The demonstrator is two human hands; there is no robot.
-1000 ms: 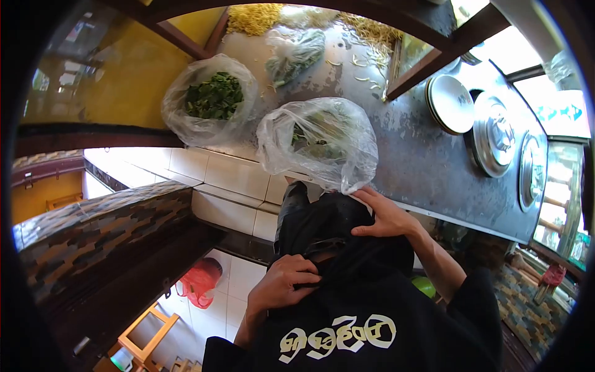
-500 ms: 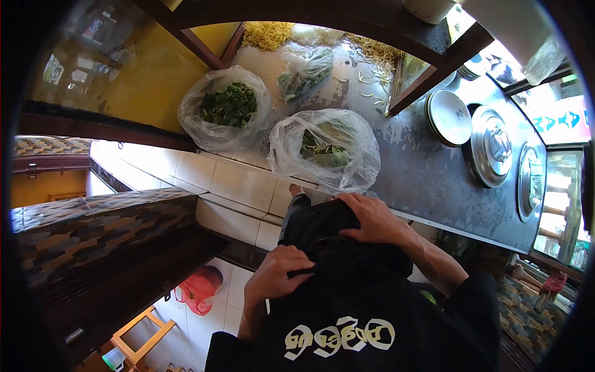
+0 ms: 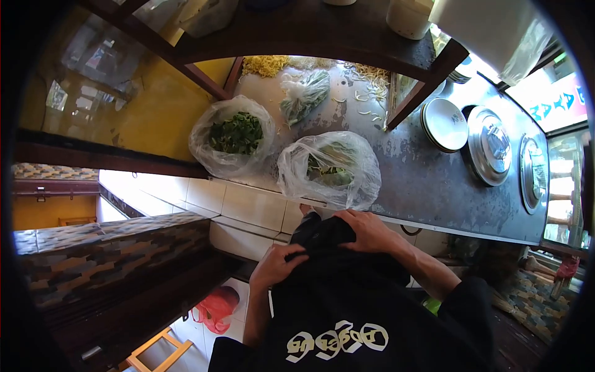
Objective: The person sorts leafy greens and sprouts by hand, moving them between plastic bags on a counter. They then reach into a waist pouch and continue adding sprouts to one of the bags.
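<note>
My left hand [image 3: 276,265] and my right hand [image 3: 372,234] are at my waist, fingers closed on the black cloth [image 3: 325,239] at the lower front of my black shirt [image 3: 347,297]. The cloth bunches between them, and dark folds hide some fingertips. Just beyond my right hand, an open clear plastic bag [image 3: 367,170] with green leaves sits at the counter's near edge. Left of it stands another open plastic bag [image 3: 203,146] full of dark leafy greens. Behind both lies a closed plastic bag [image 3: 307,96] of greens.
On the metal counter [image 3: 415,186] are stacked plates [image 3: 446,124] and lidded metal pots [image 3: 489,146]. Yellow noodles [image 3: 265,66] lie at the back under a wooden shelf [image 3: 310,43]. A red bag [image 3: 217,307] and a wooden stool [image 3: 161,353] are at lower left.
The view has tilted up slightly, so the counter things appear lower and more of the shelf shows. Both hands stay on the black cloth.
</note>
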